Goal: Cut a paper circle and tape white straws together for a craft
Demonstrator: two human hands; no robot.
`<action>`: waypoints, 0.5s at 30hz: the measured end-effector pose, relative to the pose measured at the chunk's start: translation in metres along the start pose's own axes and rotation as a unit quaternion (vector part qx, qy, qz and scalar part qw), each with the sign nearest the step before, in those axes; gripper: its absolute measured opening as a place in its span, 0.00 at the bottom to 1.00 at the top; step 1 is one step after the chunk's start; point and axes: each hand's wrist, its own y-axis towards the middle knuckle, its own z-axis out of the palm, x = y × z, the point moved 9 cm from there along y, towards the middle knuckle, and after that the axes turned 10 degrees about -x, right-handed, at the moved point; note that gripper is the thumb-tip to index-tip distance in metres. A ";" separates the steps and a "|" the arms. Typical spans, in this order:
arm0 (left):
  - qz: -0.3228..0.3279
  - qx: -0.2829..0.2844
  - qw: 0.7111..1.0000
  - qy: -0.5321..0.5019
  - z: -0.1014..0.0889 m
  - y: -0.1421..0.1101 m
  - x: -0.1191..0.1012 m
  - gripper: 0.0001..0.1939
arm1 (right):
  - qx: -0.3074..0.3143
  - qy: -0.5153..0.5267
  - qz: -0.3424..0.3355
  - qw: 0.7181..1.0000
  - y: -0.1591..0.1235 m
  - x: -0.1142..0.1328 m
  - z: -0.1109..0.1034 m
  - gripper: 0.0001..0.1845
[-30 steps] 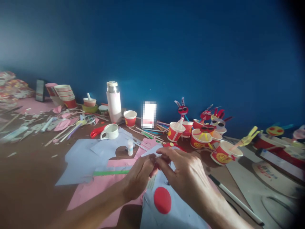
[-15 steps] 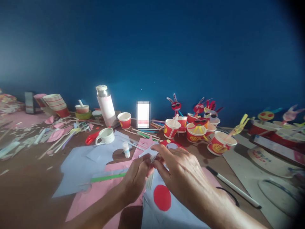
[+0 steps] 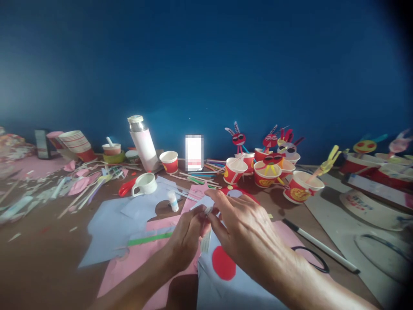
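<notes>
My left hand [image 3: 189, 237] and my right hand [image 3: 240, 219] meet above the papers, fingers closed around a small white piece [image 3: 208, 210]. It looks like rolled or folded paper, and the fingers cover most of it. A pale striped strip [image 3: 205, 243] shows just beneath them. Below, a red paper circle [image 3: 223, 263] lies on light blue paper [image 3: 216, 292]. Pink paper [image 3: 129, 269] with a green strip [image 3: 150, 238] on it spreads under my left forearm. Left of my hands stands a small white bottle, perhaps glue [image 3: 173, 201].
A white thermos [image 3: 143, 144], a white cup [image 3: 145, 184] and red-handled scissors [image 3: 127, 188] stand or lie at the left. Paper cups with paper figures [image 3: 267, 174] line the right. A white marker [image 3: 322, 247] and black loop [image 3: 311, 258] lie by my right forearm.
The camera view has shifted slightly, so things on the table sit a little differently. Both hands keep nearly the same pose, with the fingers moving slightly on the white piece.
</notes>
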 end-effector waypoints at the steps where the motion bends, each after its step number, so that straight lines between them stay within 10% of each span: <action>1: 0.004 -0.003 1.000 0.004 -0.001 0.000 0.000 0.13 | 0.000 0.000 -0.001 1.000 0.000 0.001 0.000 0.23; 15: -0.024 0.071 0.996 -0.046 0.011 0.004 -0.009 0.19 | 0.059 0.097 0.031 0.993 0.003 -0.008 0.010 0.15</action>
